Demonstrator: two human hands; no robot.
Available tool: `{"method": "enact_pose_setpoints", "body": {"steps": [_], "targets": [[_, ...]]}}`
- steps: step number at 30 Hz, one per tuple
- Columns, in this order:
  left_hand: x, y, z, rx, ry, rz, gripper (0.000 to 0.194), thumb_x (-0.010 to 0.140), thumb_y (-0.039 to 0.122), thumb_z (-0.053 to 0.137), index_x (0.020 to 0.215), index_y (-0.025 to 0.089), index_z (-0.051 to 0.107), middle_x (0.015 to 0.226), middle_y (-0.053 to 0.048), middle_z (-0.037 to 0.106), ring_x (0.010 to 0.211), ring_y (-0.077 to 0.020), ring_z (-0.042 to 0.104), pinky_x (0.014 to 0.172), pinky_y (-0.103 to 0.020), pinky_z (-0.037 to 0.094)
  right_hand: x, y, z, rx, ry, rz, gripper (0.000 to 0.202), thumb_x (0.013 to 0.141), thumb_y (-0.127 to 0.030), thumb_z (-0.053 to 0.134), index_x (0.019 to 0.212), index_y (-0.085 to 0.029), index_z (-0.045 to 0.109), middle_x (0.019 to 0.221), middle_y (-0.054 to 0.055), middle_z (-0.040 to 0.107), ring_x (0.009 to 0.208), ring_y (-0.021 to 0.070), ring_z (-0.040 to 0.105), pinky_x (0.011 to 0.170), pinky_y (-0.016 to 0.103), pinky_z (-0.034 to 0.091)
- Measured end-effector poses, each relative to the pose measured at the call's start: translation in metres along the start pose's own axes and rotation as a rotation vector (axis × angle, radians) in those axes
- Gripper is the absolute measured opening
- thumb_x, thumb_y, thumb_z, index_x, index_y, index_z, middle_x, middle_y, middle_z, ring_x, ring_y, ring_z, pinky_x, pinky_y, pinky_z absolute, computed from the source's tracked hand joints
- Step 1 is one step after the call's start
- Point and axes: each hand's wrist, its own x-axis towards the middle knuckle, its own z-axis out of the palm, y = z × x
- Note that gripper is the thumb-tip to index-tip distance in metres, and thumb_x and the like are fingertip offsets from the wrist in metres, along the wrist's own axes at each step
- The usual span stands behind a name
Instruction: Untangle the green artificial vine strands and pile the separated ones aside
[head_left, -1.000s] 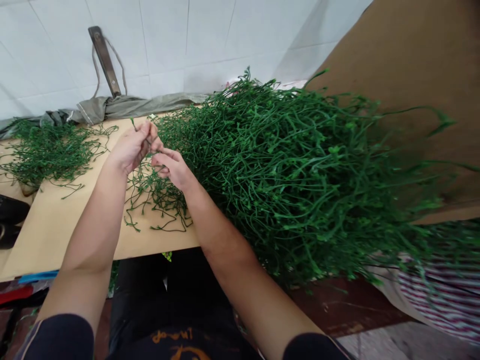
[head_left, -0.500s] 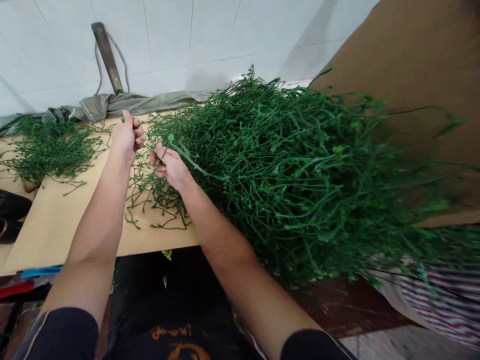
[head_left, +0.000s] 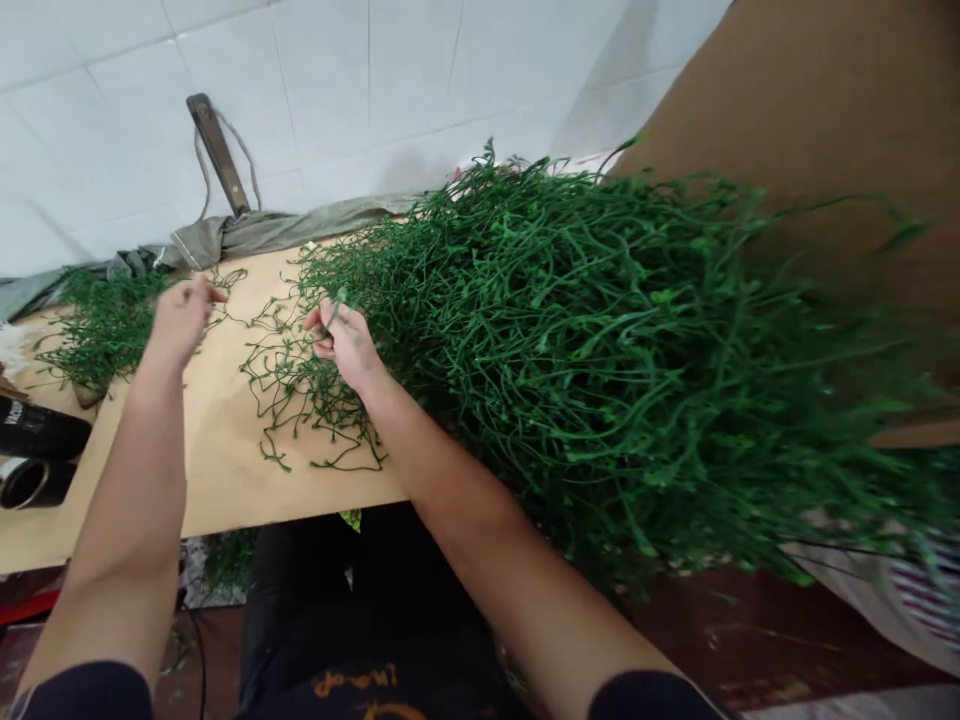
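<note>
My right hand [head_left: 345, 342] is closed in a pinch on a thin green plant stem, whose pale tip shows above the fingers. It is at the left edge of a large heap of green stems [head_left: 570, 330], with thin, forked ends. Under and beside it, loose stems [head_left: 300, 395] lie scattered on the tan board [head_left: 225, 480]. My left hand [head_left: 182, 318] is slightly blurred, its fingers curled together, just right of a smaller pile of green stems [head_left: 105, 325]. What lies between those fingers, if anything, cannot be made out.
Black cylinders [head_left: 41, 430] lie at the board's left side. A grey cloth [head_left: 277, 232] runs along the back by the white tiled wall [head_left: 412, 80], where a dark strip with a cord [head_left: 217, 150] leans. A brown sheet [head_left: 840, 110] stands behind the big heap.
My left hand has moved left and slightly down, away from my right hand towards the smaller pile. My right hand stays almost in place. The camera view has shifted slightly.
</note>
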Motion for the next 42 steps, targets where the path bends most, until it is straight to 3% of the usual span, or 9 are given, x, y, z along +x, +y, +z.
{"method": "enact_pose_setpoints", "body": {"steps": [4, 8, 11, 15, 19, 23, 28, 35, 42], "targets": [[-0.043, 0.042, 0.035, 0.067, -0.464, 0.081, 0.035, 0.070, 0.042, 0.066, 0.096, 0.018, 0.067, 0.057, 0.002, 0.051, 0.053, -0.0110, 0.042, 0.054, -0.023, 0.033, 0.001, 0.007, -0.001, -0.010, 0.025, 0.006, 0.028, 0.087, -0.033, 0.053, 0.064, -0.017, 0.050, 0.053, -0.007, 0.035, 0.043, 0.0025, 0.027, 0.039, 0.016, 0.023], [-0.054, 0.055, 0.065, -0.011, -0.594, 0.145, 0.037, 0.063, 0.036, 0.070, 0.095, 0.016, 0.068, 0.061, 0.002, 0.056, 0.055, -0.0119, 0.045, 0.056, -0.023, 0.036, -0.002, 0.005, -0.006, -0.048, 0.002, -0.041, 0.027, 0.086, -0.035, 0.054, 0.065, -0.017, 0.053, 0.059, -0.005, 0.044, 0.049, 0.0030, 0.038, 0.044, 0.016, 0.032], [-0.052, 0.050, 0.076, -0.035, -0.563, 0.131, 0.027, 0.064, 0.036, 0.069, 0.080, 0.015, 0.066, 0.057, 0.003, 0.052, 0.055, -0.0118, 0.046, 0.057, -0.023, 0.037, -0.001, 0.003, -0.005, -0.117, 0.020, -0.052, 0.026, 0.086, -0.027, 0.054, 0.063, -0.016, 0.052, 0.055, -0.005, 0.044, 0.047, 0.0031, 0.037, 0.043, 0.016, 0.031], [-0.051, 0.042, 0.089, -0.197, -0.333, 0.124, 0.023, 0.071, 0.038, 0.063, 0.068, 0.015, 0.061, 0.057, 0.002, 0.052, 0.065, -0.0132, 0.050, 0.064, -0.023, 0.040, 0.000, 0.000, 0.000, -0.122, 0.068, -0.022, 0.023, 0.085, -0.022, 0.053, 0.063, -0.017, 0.049, 0.054, -0.007, 0.043, 0.043, 0.0028, 0.033, 0.042, 0.017, 0.031], [-0.054, 0.039, 0.100, -0.483, -0.167, -0.052, 0.032, 0.078, 0.047, 0.058, 0.069, 0.017, 0.057, 0.047, 0.006, 0.035, 0.046, -0.0085, 0.036, 0.048, -0.022, 0.030, -0.003, -0.003, 0.000, -0.027, 0.016, -0.044, 0.017, 0.084, -0.027, 0.057, 0.070, -0.018, 0.051, 0.064, -0.005, 0.050, 0.048, 0.0035, 0.040, 0.045, 0.018, 0.037], [-0.055, 0.045, 0.109, -0.810, -0.175, -0.292, 0.031, 0.083, 0.048, 0.056, 0.073, 0.018, 0.052, 0.046, 0.011, 0.020, 0.037, -0.0051, 0.019, 0.039, -0.021, 0.020, -0.007, -0.006, 0.000, 0.068, -0.027, -0.071, 0.016, 0.083, -0.030, 0.058, 0.073, -0.019, 0.051, 0.071, -0.003, 0.053, 0.056, 0.0048, 0.046, 0.049, 0.018, 0.040], [-0.056, 0.060, 0.113, -1.051, -0.190, -0.399, 0.032, 0.090, 0.040, 0.048, 0.067, 0.018, 0.046, 0.047, 0.009, 0.027, 0.039, -0.0044, 0.026, 0.041, -0.017, 0.033, -0.008, -0.006, 0.001, 0.125, 0.014, -0.045, 0.020, 0.087, -0.029, 0.052, 0.071, -0.019, 0.047, 0.063, -0.004, 0.045, 0.057, 0.0052, 0.044, 0.048, 0.015, 0.037], [-0.061, 0.060, 0.098, -0.957, -0.406, -0.243, 0.019, 0.079, 0.034, 0.065, 0.082, 0.016, 0.062, 0.057, 0.004, 0.051, 0.045, -0.0033, 0.041, 0.052, -0.017, 0.046, -0.007, -0.006, -0.001, 0.123, -0.002, -0.018, 0.028, 0.088, -0.040, 0.049, 0.069, -0.020, 0.045, 0.059, -0.004, 0.037, 0.053, 0.0058, 0.035, 0.045, 0.016, 0.033], [-0.074, 0.055, 0.092, -0.854, -0.362, -0.096, 0.028, 0.065, 0.017, 0.071, 0.093, 0.018, 0.067, 0.070, 0.002, 0.063, 0.054, -0.0054, 0.053, 0.048, -0.017, 0.039, -0.007, 0.000, 0.002, 0.141, 0.037, 0.019, 0.022, 0.089, -0.033, 0.045, 0.072, -0.019, 0.048, 0.061, -0.006, 0.050, 0.055, 0.0035, 0.045, 0.053, 0.017, 0.038]]}}
